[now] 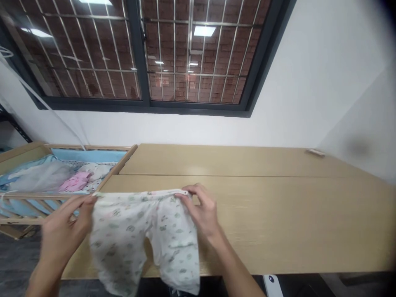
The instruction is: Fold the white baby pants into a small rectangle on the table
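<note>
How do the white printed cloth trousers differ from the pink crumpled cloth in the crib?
The white printed cloth trousers hang from the left hand and right hand; the pink crumpled cloth lies in the wooden crib. The trousers show small prints; the pink cloth looks plain. Both are fabric.

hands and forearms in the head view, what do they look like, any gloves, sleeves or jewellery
The left hand and right hand are bare: no gloves, rings, watch or bracelet visible. The left forearm and right forearm look slim, with no sleeves, cables or markings showing. Blur hides finer detail such as the nails.
</note>
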`<state>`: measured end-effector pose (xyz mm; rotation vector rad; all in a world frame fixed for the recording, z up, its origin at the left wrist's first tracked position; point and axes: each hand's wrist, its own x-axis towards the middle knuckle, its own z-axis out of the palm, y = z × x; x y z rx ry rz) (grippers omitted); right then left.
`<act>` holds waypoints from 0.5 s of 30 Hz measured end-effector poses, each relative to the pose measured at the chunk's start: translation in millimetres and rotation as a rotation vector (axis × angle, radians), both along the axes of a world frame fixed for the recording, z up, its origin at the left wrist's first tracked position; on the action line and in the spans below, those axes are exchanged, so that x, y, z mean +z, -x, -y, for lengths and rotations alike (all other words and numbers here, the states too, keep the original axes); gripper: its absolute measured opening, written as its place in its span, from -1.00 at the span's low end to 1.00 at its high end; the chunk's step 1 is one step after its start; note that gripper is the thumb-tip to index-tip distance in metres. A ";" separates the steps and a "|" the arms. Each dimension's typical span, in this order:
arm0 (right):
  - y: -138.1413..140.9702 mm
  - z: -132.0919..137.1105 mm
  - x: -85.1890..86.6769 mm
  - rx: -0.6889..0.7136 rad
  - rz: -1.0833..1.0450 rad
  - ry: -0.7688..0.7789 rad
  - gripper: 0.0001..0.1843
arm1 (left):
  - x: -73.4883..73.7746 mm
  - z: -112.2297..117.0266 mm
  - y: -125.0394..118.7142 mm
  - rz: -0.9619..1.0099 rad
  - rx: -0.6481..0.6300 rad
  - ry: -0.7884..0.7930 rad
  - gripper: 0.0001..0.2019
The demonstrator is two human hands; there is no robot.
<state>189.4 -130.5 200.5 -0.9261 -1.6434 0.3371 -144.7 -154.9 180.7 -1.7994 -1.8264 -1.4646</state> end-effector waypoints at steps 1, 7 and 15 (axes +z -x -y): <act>-11.8 -6.1 3.1 -0.020 0.019 -0.022 -0.82 | -3.5 -17.2 -9.3 -0.004 -0.031 -0.034 -0.78; -64.3 -59.6 -24.1 -0.105 0.177 0.133 -0.76 | -47.8 -108.0 -67.9 0.004 -0.289 0.256 -0.64; -88.4 -126.7 -120.9 -0.326 0.593 0.387 -0.76 | -127.6 -170.1 -117.2 -0.269 -0.200 0.560 -0.65</act>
